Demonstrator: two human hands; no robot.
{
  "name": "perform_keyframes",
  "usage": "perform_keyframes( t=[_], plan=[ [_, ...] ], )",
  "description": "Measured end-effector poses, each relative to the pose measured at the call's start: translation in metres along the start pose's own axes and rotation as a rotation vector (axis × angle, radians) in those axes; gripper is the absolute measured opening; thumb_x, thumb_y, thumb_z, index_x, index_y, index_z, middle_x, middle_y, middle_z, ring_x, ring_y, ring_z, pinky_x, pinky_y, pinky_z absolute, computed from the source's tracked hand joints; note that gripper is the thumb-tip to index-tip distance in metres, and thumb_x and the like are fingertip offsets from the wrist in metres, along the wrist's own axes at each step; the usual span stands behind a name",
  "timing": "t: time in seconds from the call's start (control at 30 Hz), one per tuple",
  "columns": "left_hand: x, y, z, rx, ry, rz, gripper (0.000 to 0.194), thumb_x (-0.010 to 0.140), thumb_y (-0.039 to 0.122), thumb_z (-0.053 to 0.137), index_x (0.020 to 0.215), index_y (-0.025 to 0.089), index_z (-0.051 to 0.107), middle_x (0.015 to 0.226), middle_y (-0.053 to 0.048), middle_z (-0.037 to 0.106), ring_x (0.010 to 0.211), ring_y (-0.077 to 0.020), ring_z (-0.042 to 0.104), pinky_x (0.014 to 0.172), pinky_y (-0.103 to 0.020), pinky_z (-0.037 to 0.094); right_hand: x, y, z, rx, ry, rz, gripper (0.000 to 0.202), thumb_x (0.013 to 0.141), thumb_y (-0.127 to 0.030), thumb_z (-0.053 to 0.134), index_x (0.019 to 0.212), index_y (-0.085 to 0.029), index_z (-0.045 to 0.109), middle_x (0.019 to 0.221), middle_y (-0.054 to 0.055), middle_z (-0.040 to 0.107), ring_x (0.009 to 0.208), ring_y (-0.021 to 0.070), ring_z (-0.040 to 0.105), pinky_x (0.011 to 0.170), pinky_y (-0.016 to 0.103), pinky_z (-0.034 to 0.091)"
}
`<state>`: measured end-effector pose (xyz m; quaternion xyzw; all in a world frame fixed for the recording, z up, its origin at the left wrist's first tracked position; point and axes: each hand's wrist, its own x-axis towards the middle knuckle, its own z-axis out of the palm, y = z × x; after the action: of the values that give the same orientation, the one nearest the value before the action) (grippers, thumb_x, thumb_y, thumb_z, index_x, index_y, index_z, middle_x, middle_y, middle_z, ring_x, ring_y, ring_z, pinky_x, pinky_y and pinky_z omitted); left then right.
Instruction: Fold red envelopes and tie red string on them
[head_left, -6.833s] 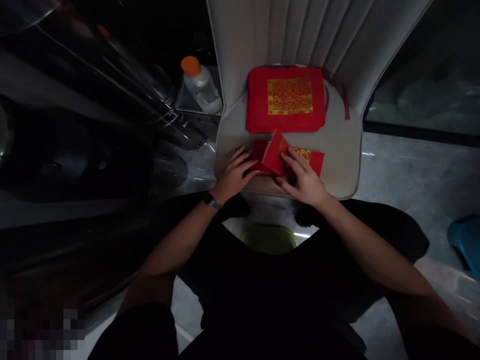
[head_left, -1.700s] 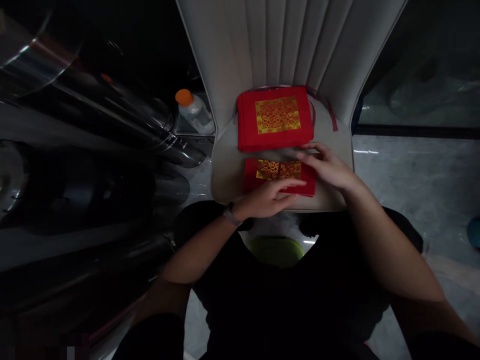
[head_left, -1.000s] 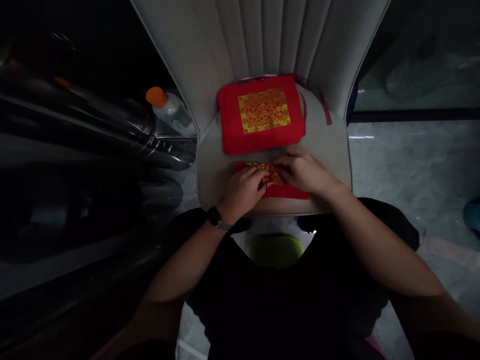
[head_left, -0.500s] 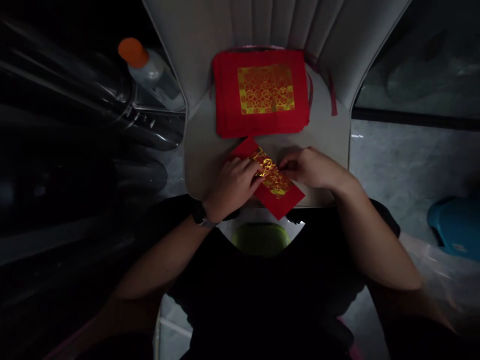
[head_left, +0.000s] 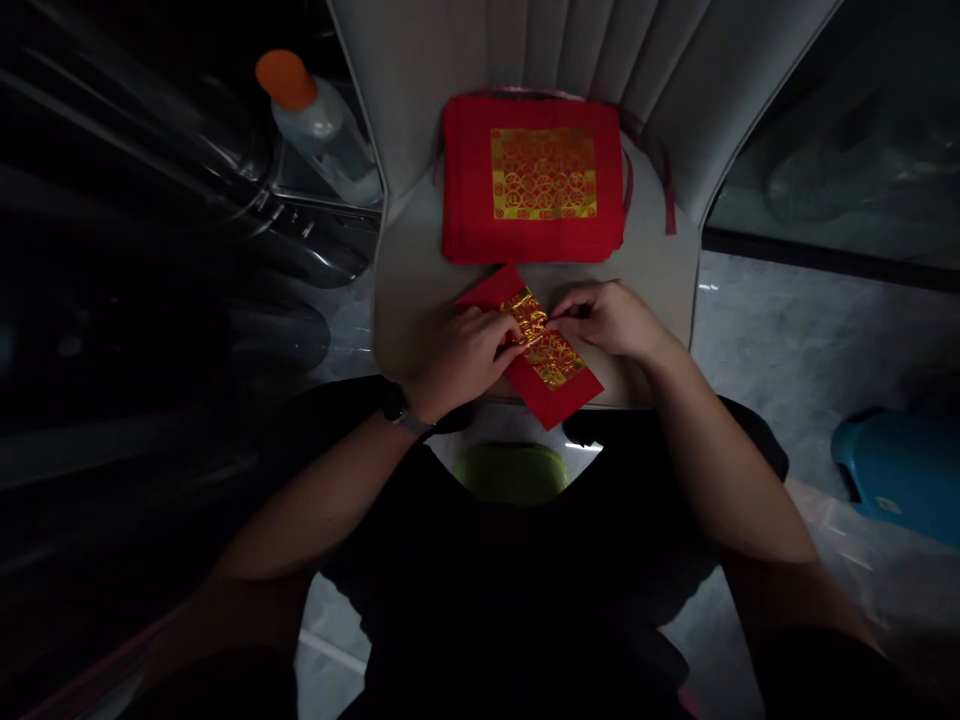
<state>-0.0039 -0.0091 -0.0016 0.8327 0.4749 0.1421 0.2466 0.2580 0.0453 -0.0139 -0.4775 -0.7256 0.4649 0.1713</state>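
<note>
Referencing the grey padded chair (head_left: 409,320), I locate the folded red paper-like, gold-printed packet (head_left: 556,402) at the chair's front edge: probably light, easily creased; grasp its ends. Left hand (head_left: 465,358) and right hand (head_left: 615,318), half-curled, meet its middle; I cannot tell what they pinch.

Place: a dim indoor room, more like a home's sitting area than a workshop; home or small shop cannot be settled
Chair: pale and upholstered, with a channelled back (head_left: 517,45), domestic in look; its seat (head_left: 412,310) serves as the worktop, bearing a stack of red gold-printed packets (head_left: 544,175)
Floor: glossy grey marbled surface (head_left: 757,320), as in a finished interior
Right side: dark, glass-like panel (head_left: 832,150) above a black edge
Left side: shiny dark fittings (head_left: 187,135), too dim to identify, and an orange-capped bottle (head_left: 326,140) beside the chair
Plastic-looking items: a blue one (head_left: 907,470) on the floor, kind unclear
</note>
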Motion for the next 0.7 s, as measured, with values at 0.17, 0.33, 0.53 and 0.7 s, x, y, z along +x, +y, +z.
perform_keyframes(
  t=[0.17,0.33,0.53,0.7],
  plan=[
    [-0.005,0.007,-0.002,0.112,-0.047,0.057,0.028,0.110,0.023,0.060,0.134,0.025,0.074,0.113,-0.009,0.075,0.103,-0.0281,0.065,0.096,-0.044,0.051,0.006,0.008,0.000,0.079,0.002,0.006,0.029,0.083,-0.049,0.084,0.089,-0.021,0.082,0.073,0.000,0.071,0.067,0.0145,0.056,0.061,0.028,0.038],
    [-0.010,0.007,0.000,0.168,-0.070,0.108,0.044,0.109,0.018,0.056,0.147,0.031,0.071,0.111,-0.009,0.073,0.101,-0.0267,0.063,0.096,-0.042,0.051,0.006,0.012,-0.008,0.213,-0.077,0.083,0.038,0.078,-0.054,0.087,0.097,-0.021,0.083,0.070,-0.002,0.068,0.059,0.0125,0.052,0.056,0.028,0.037],
    [-0.010,0.004,-0.003,0.214,-0.109,0.135,0.050,0.108,0.014,0.055,0.152,0.031,0.068,0.108,-0.009,0.071,0.099,-0.0261,0.061,0.094,-0.041,0.052,0.008,0.013,-0.009,0.214,-0.079,0.048,0.037,0.079,-0.054,0.086,0.092,-0.020,0.084,0.071,-0.002,0.069,0.061,0.0118,0.050,0.059,0.029,0.036],
    [-0.010,0.006,-0.005,0.275,-0.144,0.151,0.050,0.109,0.015,0.056,0.157,0.027,0.065,0.112,-0.010,0.071,0.099,-0.0257,0.060,0.093,-0.041,0.051,0.010,0.015,-0.006,0.144,-0.069,0.001,0.030,0.082,-0.047,0.083,0.094,-0.019,0.084,0.067,-0.003,0.065,0.060,0.0120,0.049,0.059,0.029,0.034]
  ],
)
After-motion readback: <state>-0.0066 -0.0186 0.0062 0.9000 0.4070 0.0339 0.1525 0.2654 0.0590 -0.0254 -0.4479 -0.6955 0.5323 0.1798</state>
